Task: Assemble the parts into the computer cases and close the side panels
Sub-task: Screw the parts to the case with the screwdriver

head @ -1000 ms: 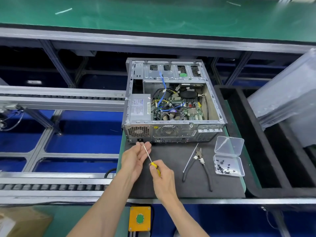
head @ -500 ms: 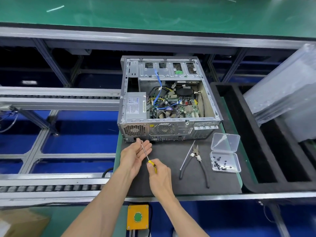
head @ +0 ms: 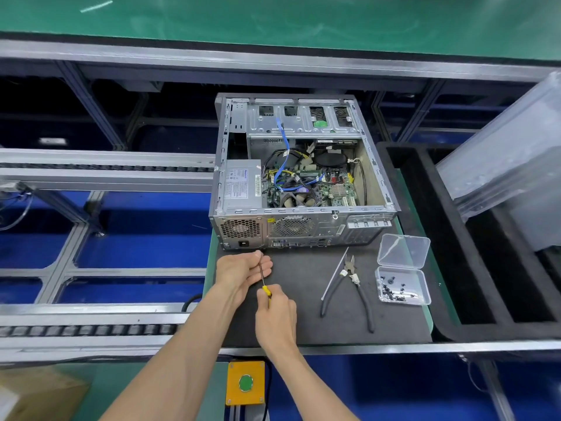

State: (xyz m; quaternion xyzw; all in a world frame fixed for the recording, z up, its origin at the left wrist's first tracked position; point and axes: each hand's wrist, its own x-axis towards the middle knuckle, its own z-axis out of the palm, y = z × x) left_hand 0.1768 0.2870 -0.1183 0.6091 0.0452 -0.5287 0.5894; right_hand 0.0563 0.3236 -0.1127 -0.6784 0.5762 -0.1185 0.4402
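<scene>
An open grey computer case lies on its side on the black mat, its rear panel facing me, with the power supply, fan, motherboard and blue cables showing inside. My right hand grips the yellow handle of a screwdriver. Its thin shaft points up toward the case's lower rear edge. My left hand holds the shaft near its tip with curled fingers, just below the power socket.
Pliers lie on the mat to the right. Beside them stands a clear plastic box with its lid open and several dark screws inside. Black foam trays sit at the right. Conveyor rails run at the left. A yellow button box hangs below the bench edge.
Both hands stay on the screwdriver just below the case's rear panel. The view has shifted slightly; nothing was let go.
</scene>
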